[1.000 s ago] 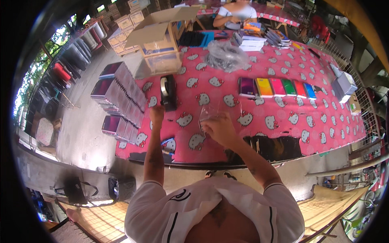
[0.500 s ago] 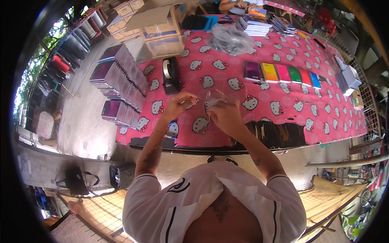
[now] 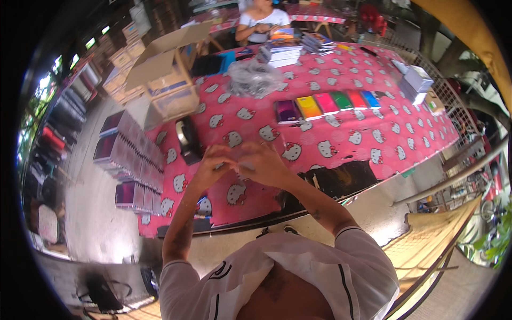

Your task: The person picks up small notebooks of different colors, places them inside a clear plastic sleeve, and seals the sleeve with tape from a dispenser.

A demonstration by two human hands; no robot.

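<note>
Over the near left part of the table, my left hand (image 3: 214,168) and my right hand (image 3: 261,164) are close together, both blurred. Their fingers are curled inward toward each other. Something pale and partly see-through shows faintly between them; its shape is hidden by fingers and blur. Just beyond my left hand stands a black tape dispenser (image 3: 189,140) with a roll of tape. To the left, tall stacks of spiral notebooks (image 3: 128,152) line the table's side. Farther right lies a row of small notebooks, with a purple notebook (image 3: 288,111) and a yellow notebook (image 3: 309,108) at its left end.
Pink patterned cloth (image 3: 237,194) covers the table, torn at a black patch (image 3: 341,180) along the near edge. An open cardboard box (image 3: 169,88), crumpled clear plastic (image 3: 255,78) and book stacks (image 3: 284,55) stand farther back. Across the table sits a person in white (image 3: 263,24).
The whole view has shifted and tilted. My hands have drawn closer together. The white spiral-edged item and clear plastic seen at my right hand earlier are no longer distinct.
</note>
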